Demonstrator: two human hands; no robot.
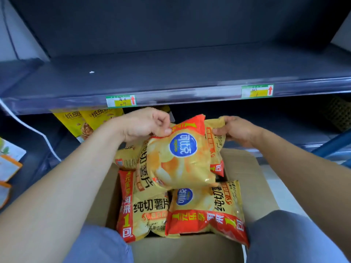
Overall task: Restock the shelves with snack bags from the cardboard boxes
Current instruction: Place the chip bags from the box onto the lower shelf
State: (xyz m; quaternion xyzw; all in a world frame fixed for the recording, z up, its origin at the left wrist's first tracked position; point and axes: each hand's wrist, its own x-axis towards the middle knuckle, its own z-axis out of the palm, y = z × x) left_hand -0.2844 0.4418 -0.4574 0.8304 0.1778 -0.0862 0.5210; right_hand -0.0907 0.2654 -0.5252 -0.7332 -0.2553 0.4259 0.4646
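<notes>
An open cardboard box (245, 179) stands between my knees, filled with several yellow-and-red chip bags (205, 209). My left hand (144, 124) pinches the top edge of one chip bag (178, 158), which carries a round blue logo and hangs above the box. My right hand (237, 130) grips the top of a second chip bag (216, 141), partly hidden behind the first. A dark grey shelf (171, 73) runs across just above both hands, with nothing on its board.
Two price labels (121, 101) (257, 91) sit on the shelf's front rail. Yellow nut bags (85, 122) stand on the lower shelf at left, behind my left arm. More packets (9, 160) lie at the far left edge. A blue frame (332, 147) rises at right.
</notes>
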